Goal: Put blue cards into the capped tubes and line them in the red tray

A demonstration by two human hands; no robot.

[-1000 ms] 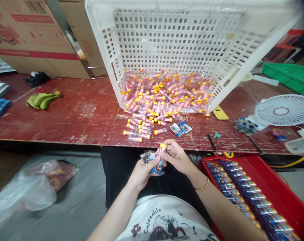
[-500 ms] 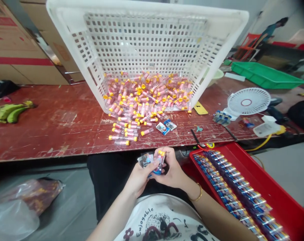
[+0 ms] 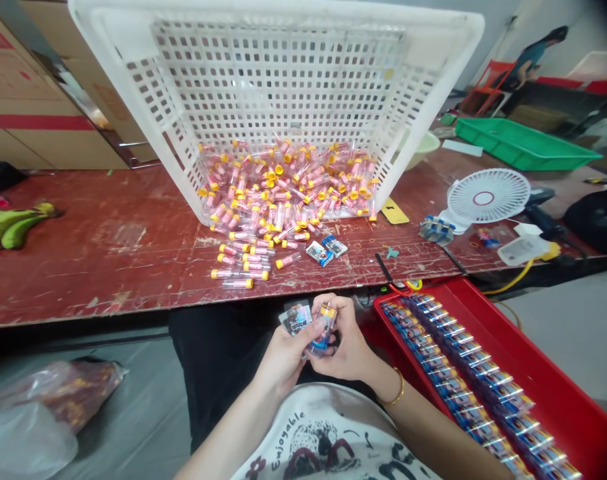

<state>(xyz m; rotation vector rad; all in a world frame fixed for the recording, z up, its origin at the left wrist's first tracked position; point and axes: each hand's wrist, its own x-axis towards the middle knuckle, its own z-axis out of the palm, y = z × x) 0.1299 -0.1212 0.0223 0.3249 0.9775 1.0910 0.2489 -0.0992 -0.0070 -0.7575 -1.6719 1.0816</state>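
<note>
Above my lap, my left hand (image 3: 286, 353) is closed on several small printed packets (image 3: 298, 320), which fan out past its thumb. My right hand (image 3: 348, 340) curls around one clear packet with blue and yellow print (image 3: 325, 328), its fingers meeting those of the left hand. What is inside this packet is hard to make out. On the table in front lie several clear tubes with yellow caps and pink contents (image 3: 256, 265). Two small blue-and-white packets (image 3: 319, 253) rest beside them.
A white perforated basket (image 3: 98, 87), tipped towards me, holds many more tubes. To the right, a red tray (image 3: 548, 353) carries rows of filled packets. A white fan (image 3: 488, 195), green tray (image 3: 523, 148) and bananas (image 3: 21, 227) stand on the red table (image 3: 93, 267). A person sits far right.
The view has shifted slightly, so the basket and table appear a little further left. Both hands stay together around the packets, with only a small movement of the fingers.
</note>
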